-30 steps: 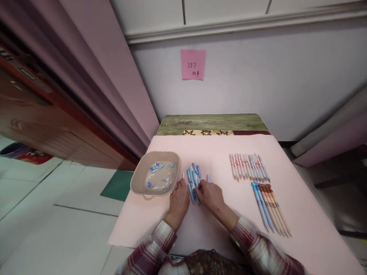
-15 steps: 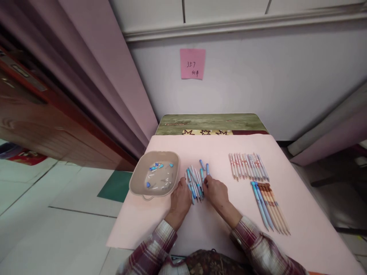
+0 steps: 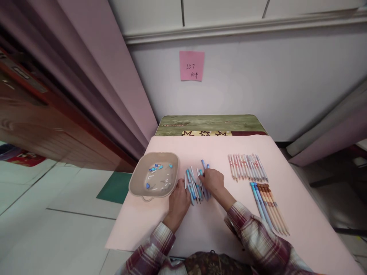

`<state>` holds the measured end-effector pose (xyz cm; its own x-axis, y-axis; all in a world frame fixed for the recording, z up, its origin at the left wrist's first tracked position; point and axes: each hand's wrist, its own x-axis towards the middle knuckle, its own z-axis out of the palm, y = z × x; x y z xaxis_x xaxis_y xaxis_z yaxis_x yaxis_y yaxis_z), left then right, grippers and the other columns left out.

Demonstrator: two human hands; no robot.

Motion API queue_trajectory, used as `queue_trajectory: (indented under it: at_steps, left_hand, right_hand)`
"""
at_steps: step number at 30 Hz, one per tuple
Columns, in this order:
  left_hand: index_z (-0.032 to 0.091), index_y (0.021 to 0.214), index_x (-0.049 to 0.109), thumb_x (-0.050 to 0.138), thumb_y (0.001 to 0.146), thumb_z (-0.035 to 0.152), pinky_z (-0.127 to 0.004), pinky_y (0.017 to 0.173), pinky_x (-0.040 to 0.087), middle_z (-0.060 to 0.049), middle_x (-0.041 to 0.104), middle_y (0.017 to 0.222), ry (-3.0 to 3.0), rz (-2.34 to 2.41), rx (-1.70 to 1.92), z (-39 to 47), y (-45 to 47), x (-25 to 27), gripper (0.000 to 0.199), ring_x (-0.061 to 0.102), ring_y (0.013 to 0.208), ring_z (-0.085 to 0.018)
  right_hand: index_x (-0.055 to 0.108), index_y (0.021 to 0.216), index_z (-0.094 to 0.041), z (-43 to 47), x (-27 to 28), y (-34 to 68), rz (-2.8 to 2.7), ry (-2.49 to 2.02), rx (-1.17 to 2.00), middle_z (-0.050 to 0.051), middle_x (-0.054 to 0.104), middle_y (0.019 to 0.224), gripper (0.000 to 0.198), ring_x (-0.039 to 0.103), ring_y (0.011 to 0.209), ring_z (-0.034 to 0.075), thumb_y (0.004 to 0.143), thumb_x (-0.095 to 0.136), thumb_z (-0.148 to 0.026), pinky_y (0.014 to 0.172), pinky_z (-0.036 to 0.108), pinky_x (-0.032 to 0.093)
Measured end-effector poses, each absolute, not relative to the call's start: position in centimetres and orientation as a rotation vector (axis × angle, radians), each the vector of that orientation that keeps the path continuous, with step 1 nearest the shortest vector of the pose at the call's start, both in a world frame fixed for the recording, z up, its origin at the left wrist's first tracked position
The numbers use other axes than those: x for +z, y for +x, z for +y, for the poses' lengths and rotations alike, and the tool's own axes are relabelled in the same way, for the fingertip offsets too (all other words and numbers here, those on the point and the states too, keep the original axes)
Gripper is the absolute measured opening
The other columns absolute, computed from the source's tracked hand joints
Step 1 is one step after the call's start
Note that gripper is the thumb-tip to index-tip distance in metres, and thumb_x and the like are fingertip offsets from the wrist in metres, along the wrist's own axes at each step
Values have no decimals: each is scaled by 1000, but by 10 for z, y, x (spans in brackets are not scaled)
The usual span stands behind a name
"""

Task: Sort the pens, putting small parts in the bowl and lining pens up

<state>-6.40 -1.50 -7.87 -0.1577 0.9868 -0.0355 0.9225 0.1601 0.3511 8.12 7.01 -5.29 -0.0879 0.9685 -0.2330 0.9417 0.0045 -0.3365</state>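
Observation:
A loose pile of blue and white pens (image 3: 194, 186) lies on the pink-covered table between my hands. My left hand (image 3: 179, 200) rests at the pile's left edge, its fingers curled against the pens there. Bent over the upper right of the pile, my right hand (image 3: 213, 181) has its fingers closed on a pen, mostly hidden under them. Just beyond that hand, a blue pen end (image 3: 203, 163) sticks out. The beige basin (image 3: 134, 182) stands left of my left hand, with small blue caps (image 3: 155, 167) and short clear and white pieces inside.
To the right, a row of pale patterned pens (image 3: 248, 167) lies side by side. Nearer me is a row of blue and brown pens (image 3: 269, 208). Behind the pink cover (image 3: 229, 147) a green tabletop (image 3: 212, 121) meets the wall, which bears a pink note (image 3: 192, 65).
My right hand has shifted slightly up and over the pile's upper right, covering more of the pens there. My left hand stays at the left edge. The camera view has shifted slightly.

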Motion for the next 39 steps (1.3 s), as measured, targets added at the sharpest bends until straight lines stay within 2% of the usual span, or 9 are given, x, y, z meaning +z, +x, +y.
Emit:
queue_trajectory:
  at_steps: [4, 9, 17, 24, 26, 28, 32, 36, 39]
  left_hand:
    - [17, 110, 46, 42, 87, 15, -31, 76, 44, -10, 66, 99, 1836, 2164, 469, -17, -67, -79, 24, 65, 91, -22]
    - [17, 112, 47, 44, 85, 14, -32, 77, 45, -9, 67, 96, 1783, 2171, 505, -16, -67, -79, 28, 65, 93, -23]
    - [16, 114, 46, 42, 87, 15, -31, 76, 47, -9, 65, 96, 1820, 2150, 504, -18, -68, -78, 27, 66, 92, -22]
    - [18, 110, 54, 43, 92, 25, -31, 80, 47, -11, 62, 103, 1980, 2083, 594, -22, -58, -58, 23, 61, 99, -23]
    - [19, 105, 57, 44, 92, 31, -30, 78, 48, -9, 63, 99, 1883, 1900, 750, -22, -49, -49, 22, 62, 92, -20]
    - [19, 99, 58, 47, 91, 38, -27, 66, 48, -5, 65, 89, 1625, 1648, 856, -20, -40, -45, 23, 63, 74, -16]
    - [17, 92, 55, 59, 81, 46, -20, 40, 35, 0, 64, 69, 1030, 1319, 904, -18, -30, -53, 31, 45, 40, -7]
    - [17, 87, 50, 67, 74, 43, -18, 36, 24, -1, 67, 66, 789, 1247, 904, -24, -33, -60, 35, 36, 33, -4]
    - [17, 90, 48, 66, 75, 45, -18, 36, 21, -2, 69, 68, 732, 1202, 926, -28, -35, -56, 36, 38, 33, -3]
  right_hand:
    - [72, 83, -19, 72, -54, 89, -2119, -2020, 691, 10, 73, 83, 27, 68, 82, 22, 85, 54, -40, 66, 29, 43]
    - [68, 74, -20, 69, -57, 104, -1850, -1729, 880, 2, 70, 70, 26, 64, 68, 16, 83, 54, -40, 62, 24, 41]
    - [57, 86, -20, 65, -76, 107, -1477, -1560, 1334, 3, 70, 70, 30, 66, 57, 18, 87, 43, -47, 48, 24, 46]
    - [52, 81, -20, 60, -70, 108, -1247, -1353, 1525, 3, 68, 72, 29, 59, 51, 13, 84, 50, -49, 45, 22, 45]
    - [52, 80, -19, 58, -65, 106, -1177, -1284, 1588, 3, 68, 73, 31, 57, 49, 11, 82, 54, -50, 45, 22, 44]
    - [52, 78, -18, 55, -60, 103, -1120, -1222, 1656, 2, 67, 71, 34, 56, 47, 10, 79, 58, -51, 44, 21, 43]
    - [54, 77, -17, 51, -55, 100, -1054, -1203, 1728, 1, 65, 64, 36, 52, 44, 9, 75, 62, -51, 39, 19, 36]
    - [55, 78, -17, 58, -59, 106, -1040, -1316, 1564, 6, 70, 80, 36, 51, 46, 8, 77, 57, -53, 38, 19, 31]
    - [58, 72, -18, 62, -68, 110, -1155, -1415, 1432, 3, 67, 71, 32, 51, 47, 10, 75, 60, -50, 43, 21, 33]
